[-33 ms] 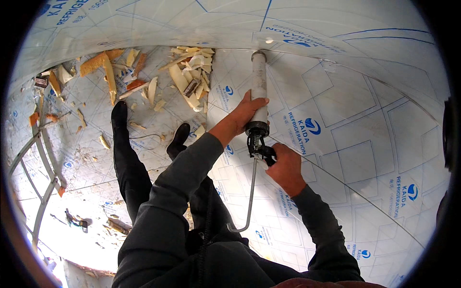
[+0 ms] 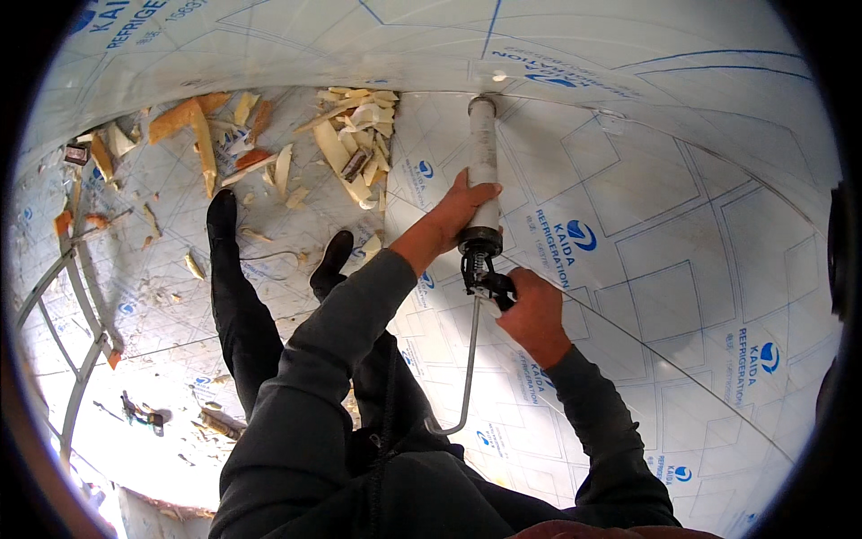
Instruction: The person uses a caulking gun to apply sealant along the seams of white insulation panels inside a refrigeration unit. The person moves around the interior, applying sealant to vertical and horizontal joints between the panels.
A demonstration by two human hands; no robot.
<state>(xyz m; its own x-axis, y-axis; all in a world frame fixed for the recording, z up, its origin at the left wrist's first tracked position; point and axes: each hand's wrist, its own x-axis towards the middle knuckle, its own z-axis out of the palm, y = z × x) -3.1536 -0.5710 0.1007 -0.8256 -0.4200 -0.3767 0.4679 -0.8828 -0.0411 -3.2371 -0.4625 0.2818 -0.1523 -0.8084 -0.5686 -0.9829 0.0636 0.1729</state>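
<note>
A caulking gun with a pale, scuffed barrel points away from me. Its far end is close to the seam where two printed panels meet; the nozzle is out of sight, so I cannot tell whether it touches. My left hand is wrapped round the barrel's near half. At the black handle and trigger, my right hand is closed, its fingers partly hidden. From the handle a bent metal plunger rod runs back toward my body, ending in a hook.
Broken foam and board scraps lie on the floor at the far left, near my boots. A metal frame stands at the left edge. A small dark tool lies in the bright patch. A thin line crosses the right panel diagonally.
</note>
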